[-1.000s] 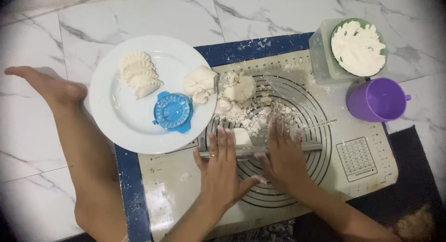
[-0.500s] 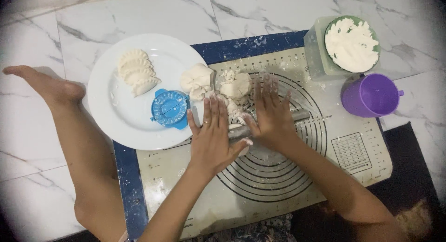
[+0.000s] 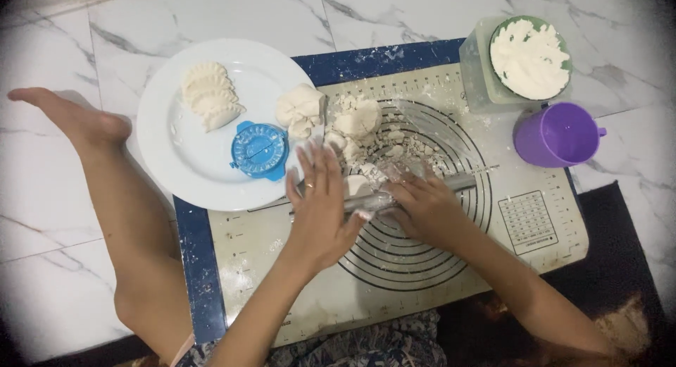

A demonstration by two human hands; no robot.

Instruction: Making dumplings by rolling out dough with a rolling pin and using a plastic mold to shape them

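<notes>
Head view, looking straight down. Left hand [image 3: 320,205] flat, fingers spread, palm pressed on a clear rolling pin [image 3: 415,189]; no closed grip there, just open and resting on top. Right hand [image 3: 422,205] same deal, fingers stretched out flat over the pin, not wrapped round it. Pin lying on the baking mat [image 3: 535,233], long axis running left to right with a slight tilt, right end pointing up toward the purple cup [image 3: 556,134], left end hidden under the left palm. Crumbly dough bits [image 3: 384,152] just beyond the fingertips, over the mat's printed rings, with a bigger dough lump [image 3: 355,117] past them. White plate [image 3: 183,156] off to the left, overlapping the mat's edge, carrying folded dumplings [image 3: 210,96], a blue dumpling press [image 3: 259,150] and another dough ball [image 3: 299,110] at its right rim. Green-rimmed bowl of flour [image 3: 529,57] top right, sitting on a pale container, just above the purple cup. Bare leg and foot [image 3: 67,117] stretched out on the marble floor [image 3: 42,198], left of the plate. Everything on the floor, no bench.
</notes>
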